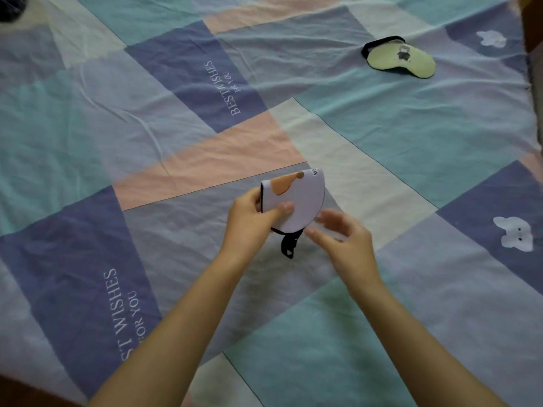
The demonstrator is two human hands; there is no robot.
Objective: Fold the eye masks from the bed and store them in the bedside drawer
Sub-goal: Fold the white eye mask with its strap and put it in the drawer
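A white eye mask (302, 198) with an orange patch is folded in half above the middle of the bed. My left hand (255, 221) pinches its left side, thumb on the front. Its black strap (289, 245) dangles below. My right hand (343, 236) hovers just right of the mask with relaxed, blurred fingers near its lower edge, holding nothing. A second, pale green eye mask (402, 60) with a black strap lies flat on the bed at the far right.
The patchwork bedsheet (176, 142) in teal, purple, pink and cream fills the view. A dark object (11, 7) sits at the top left corner. The bed's right edge (531, 83) shows at the far right.
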